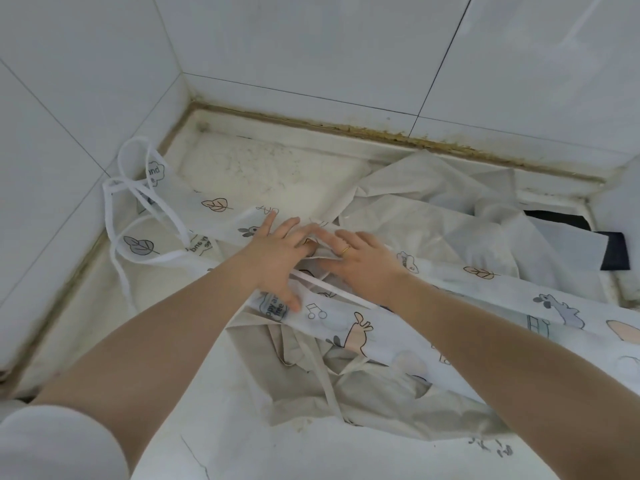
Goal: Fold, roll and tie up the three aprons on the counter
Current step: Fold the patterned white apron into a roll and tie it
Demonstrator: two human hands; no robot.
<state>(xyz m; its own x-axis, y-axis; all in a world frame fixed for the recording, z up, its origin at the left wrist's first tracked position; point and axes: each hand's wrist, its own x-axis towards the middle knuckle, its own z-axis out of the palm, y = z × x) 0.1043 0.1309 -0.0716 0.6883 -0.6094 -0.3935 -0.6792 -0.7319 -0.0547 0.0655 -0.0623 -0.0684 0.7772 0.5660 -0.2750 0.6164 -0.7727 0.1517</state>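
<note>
Counter (277,171) w/ aprons (433,216) spread.

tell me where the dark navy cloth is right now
In the head view the dark navy cloth lies at the far right of the counter, partly tucked under the pale grey apron, right of both hands.

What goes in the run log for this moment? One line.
phase: folding | left hand: flat on printed apron | right hand: flat on it | beige apron: underneath, unfolded

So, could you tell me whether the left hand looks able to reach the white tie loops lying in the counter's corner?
Probably yes: the left hand rests on the printed apron, and the white tie loops lie uncovered to its left, with nothing in between.
</note>
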